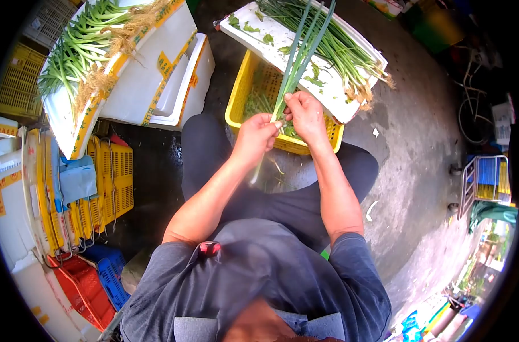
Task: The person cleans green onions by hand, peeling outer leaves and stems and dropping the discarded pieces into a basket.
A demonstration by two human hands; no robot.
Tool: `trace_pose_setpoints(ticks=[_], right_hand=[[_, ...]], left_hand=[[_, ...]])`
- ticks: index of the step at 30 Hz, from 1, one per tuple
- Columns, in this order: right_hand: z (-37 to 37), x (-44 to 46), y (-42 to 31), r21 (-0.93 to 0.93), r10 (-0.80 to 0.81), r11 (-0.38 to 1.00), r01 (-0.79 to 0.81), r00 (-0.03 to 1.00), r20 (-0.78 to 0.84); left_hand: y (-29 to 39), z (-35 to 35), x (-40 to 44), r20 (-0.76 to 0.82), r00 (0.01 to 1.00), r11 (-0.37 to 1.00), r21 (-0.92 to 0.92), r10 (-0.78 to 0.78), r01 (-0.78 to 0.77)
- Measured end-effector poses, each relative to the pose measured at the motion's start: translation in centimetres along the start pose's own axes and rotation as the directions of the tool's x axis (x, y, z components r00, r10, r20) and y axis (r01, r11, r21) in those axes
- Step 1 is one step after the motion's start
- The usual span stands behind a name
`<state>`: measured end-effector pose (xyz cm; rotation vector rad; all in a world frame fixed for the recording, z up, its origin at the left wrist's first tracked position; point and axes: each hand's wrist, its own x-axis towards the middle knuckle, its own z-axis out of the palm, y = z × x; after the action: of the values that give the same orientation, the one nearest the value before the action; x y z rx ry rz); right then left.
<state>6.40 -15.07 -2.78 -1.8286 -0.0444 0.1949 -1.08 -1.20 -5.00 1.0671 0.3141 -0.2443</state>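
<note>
My left hand (256,137) is closed around the lower part of a green onion (296,71), whose long leaves point up and away from me. Its pale root end hangs blurred below that hand. Close beside it, my right hand (306,118) pinches at the same stalk; whether it grips the whole stalk or one leaf is hidden. Under both hands stands a yellow plastic crate (236,102) with green trimmings in it. Behind the crate, a white foam lid (254,33) bears a bundle of green onions (342,54) with roots toward the right, plus loose leaf scraps.
At the upper left, green onions with roots (88,45) lie on a white foam box (142,85). Yellow crates (114,182), a red crate (82,290) and a blue crate (111,273) stand at the left. A metal cart (470,182) is at the right on the wet floor (408,188).
</note>
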Motion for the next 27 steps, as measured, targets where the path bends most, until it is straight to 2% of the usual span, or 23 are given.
trace_pose_setpoints(ticks=[4,7,10,13,16,19,22,27], right_hand=[[-0.3,-0.8,0.0,-0.036,-0.017,0.999,0.016,0.999,-0.030],[0.2,-0.9,1.8,0.120,-0.008,0.993,0.016,0.998,-0.070],[0.4,-1.5,2.5,0.338,-0.050,0.940,0.053,0.999,-0.018],[0.5,-3.1,0.9,0.385,-0.078,0.918,0.092,0.996,-0.051],[0.1,-3.7,2.2,0.456,-0.103,0.882,0.122,0.992,-0.067],[-0.6,-5.1,2.3,0.552,-0.084,0.829,0.097,0.995,-0.049],[-1.3,-6.7,2.6,0.631,-0.094,0.771,0.088,0.995,-0.024],[-2.6,-9.3,2.9,0.746,-0.145,0.651,0.142,0.988,-0.061]], left_hand=[[-0.1,0.2,0.2,0.006,0.999,0.996,-0.080,-0.050,0.051],[0.3,0.1,0.4,0.012,0.997,0.980,-0.185,-0.073,0.074],[1.0,-0.1,0.5,0.033,0.997,0.960,-0.268,-0.070,0.077],[0.9,-1.2,1.3,0.084,0.994,0.946,-0.313,-0.063,0.086],[0.7,-1.8,1.8,0.085,0.992,0.930,-0.350,-0.091,0.115],[0.9,-1.8,2.0,0.074,0.988,0.913,-0.378,-0.133,0.152],[0.4,-2.1,2.8,0.083,0.994,0.927,-0.363,-0.075,0.100],[1.3,-2.2,3.3,0.035,0.995,0.912,-0.399,-0.090,0.096]])
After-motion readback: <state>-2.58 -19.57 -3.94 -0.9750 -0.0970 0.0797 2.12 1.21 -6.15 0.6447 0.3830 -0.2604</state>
